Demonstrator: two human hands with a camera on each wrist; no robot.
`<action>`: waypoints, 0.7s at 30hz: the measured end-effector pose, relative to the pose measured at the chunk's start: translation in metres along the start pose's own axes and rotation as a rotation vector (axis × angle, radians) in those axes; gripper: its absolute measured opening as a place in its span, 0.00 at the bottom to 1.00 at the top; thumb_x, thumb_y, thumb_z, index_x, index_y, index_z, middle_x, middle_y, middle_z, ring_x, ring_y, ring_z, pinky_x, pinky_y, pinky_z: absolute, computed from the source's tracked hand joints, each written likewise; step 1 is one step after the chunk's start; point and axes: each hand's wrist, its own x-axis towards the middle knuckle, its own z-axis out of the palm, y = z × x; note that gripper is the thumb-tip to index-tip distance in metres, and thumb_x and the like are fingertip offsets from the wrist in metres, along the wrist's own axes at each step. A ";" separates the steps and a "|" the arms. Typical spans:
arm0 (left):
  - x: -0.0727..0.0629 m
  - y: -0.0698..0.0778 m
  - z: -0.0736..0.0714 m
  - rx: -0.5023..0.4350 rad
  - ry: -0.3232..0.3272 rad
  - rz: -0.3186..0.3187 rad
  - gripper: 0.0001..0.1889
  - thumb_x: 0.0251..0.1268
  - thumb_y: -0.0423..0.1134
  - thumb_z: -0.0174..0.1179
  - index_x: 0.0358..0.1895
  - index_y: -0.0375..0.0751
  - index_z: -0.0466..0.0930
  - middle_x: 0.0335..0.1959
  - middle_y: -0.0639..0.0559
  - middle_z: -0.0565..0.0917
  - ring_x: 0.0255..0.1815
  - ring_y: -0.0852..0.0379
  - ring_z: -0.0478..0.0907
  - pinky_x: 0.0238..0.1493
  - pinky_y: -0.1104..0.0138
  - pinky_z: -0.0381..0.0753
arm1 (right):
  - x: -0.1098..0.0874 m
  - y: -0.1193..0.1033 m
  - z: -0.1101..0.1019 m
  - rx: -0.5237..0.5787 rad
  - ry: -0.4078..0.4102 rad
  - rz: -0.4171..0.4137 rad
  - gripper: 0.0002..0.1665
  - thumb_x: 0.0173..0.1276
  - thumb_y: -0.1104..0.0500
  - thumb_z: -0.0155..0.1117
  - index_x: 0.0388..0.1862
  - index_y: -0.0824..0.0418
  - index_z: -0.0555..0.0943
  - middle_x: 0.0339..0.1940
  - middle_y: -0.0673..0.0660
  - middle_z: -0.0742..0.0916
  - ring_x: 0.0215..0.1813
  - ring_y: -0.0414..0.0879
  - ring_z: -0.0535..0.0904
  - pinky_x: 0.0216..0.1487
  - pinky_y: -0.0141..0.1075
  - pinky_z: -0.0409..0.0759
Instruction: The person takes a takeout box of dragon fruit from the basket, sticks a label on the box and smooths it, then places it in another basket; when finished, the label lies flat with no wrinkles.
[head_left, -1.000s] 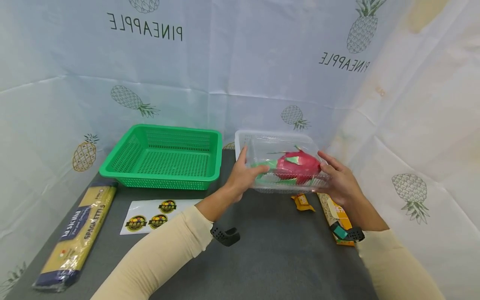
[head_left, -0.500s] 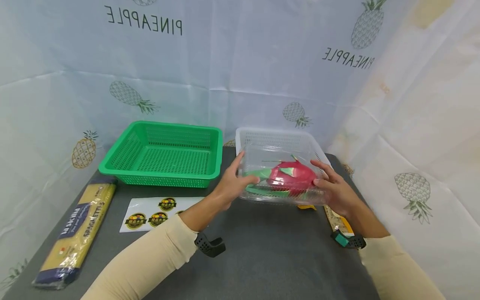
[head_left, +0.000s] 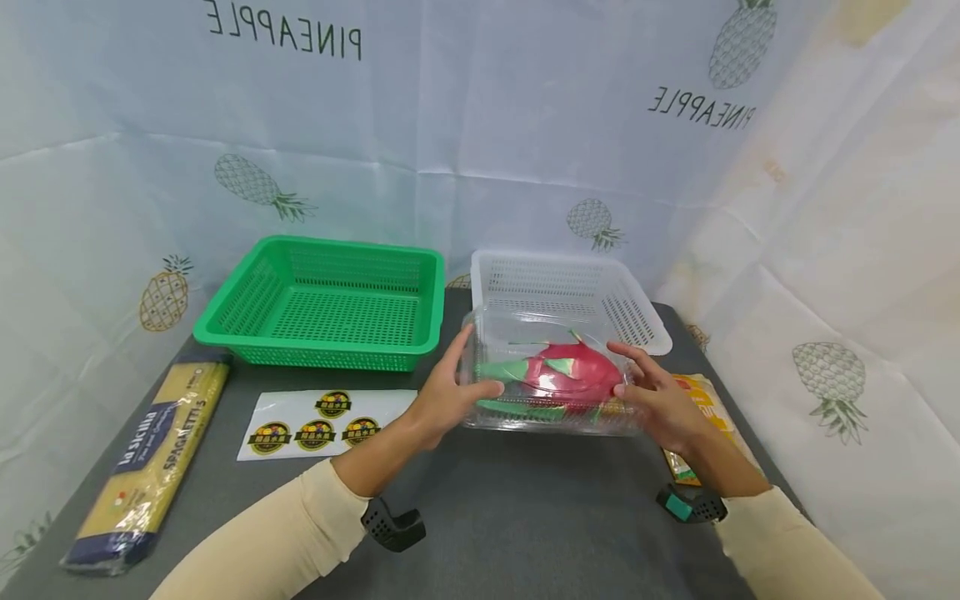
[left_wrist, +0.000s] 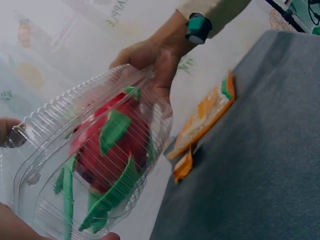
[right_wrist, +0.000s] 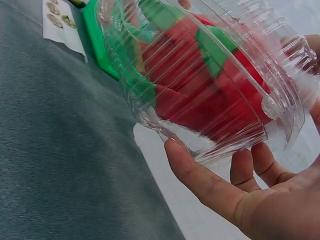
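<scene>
A clear plastic clamshell box is held up between both hands, over the near side of the white basket. Inside it lies a pink-red dragon fruit with green scales, seen through the wall. My left hand grips the box's left end, thumb on the near face and fingers along the side. At the other end my right hand grips the right side, with the thumb in front. The right wrist view has the right fingers under the box's corner.
A green basket stands at back left, a white basket at back right. On the table lie a spaghetti pack, a white sticker sheet, an orange-and-white food packet and a small orange packet.
Both hands have brought the box with the dragon fruit left and down toward the near side, uncovering more of the white basket. The small orange packet is now hidden in the head view.
</scene>
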 end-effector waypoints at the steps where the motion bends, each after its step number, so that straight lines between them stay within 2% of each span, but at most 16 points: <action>1: -0.002 -0.002 0.000 0.003 0.003 -0.003 0.50 0.59 0.37 0.65 0.79 0.56 0.40 0.75 0.43 0.48 0.69 0.42 0.57 0.57 0.45 0.67 | -0.001 0.001 0.001 -0.005 -0.001 0.002 0.33 0.72 0.68 0.49 0.73 0.47 0.63 0.64 0.60 0.65 0.60 0.53 0.69 0.53 0.46 0.76; 3: -0.006 -0.004 -0.001 0.023 0.012 -0.006 0.50 0.59 0.38 0.65 0.79 0.56 0.40 0.75 0.42 0.48 0.71 0.41 0.52 0.57 0.43 0.65 | -0.002 0.004 0.002 -0.015 -0.005 0.001 0.33 0.71 0.68 0.50 0.73 0.47 0.63 0.65 0.60 0.64 0.60 0.54 0.68 0.53 0.47 0.76; 9: -0.019 -0.012 -0.002 0.047 0.023 -0.012 0.49 0.60 0.37 0.64 0.79 0.54 0.41 0.75 0.41 0.47 0.73 0.39 0.48 0.58 0.41 0.63 | -0.008 0.012 0.007 -0.019 -0.042 -0.005 0.33 0.71 0.69 0.50 0.73 0.49 0.64 0.67 0.60 0.62 0.62 0.54 0.67 0.54 0.47 0.76; 16: -0.029 -0.029 -0.003 0.018 0.025 -0.025 0.49 0.60 0.36 0.65 0.78 0.52 0.42 0.76 0.41 0.44 0.71 0.39 0.51 0.57 0.43 0.66 | -0.012 0.027 0.008 0.009 -0.099 0.039 0.32 0.71 0.69 0.50 0.72 0.49 0.64 0.64 0.60 0.67 0.61 0.55 0.68 0.55 0.50 0.74; 21: -0.034 -0.039 -0.003 0.026 0.036 -0.047 0.49 0.59 0.37 0.66 0.78 0.51 0.42 0.76 0.40 0.44 0.71 0.36 0.48 0.57 0.42 0.64 | -0.013 0.039 0.007 0.004 -0.103 0.052 0.32 0.71 0.69 0.50 0.72 0.49 0.64 0.64 0.60 0.68 0.61 0.55 0.68 0.55 0.49 0.75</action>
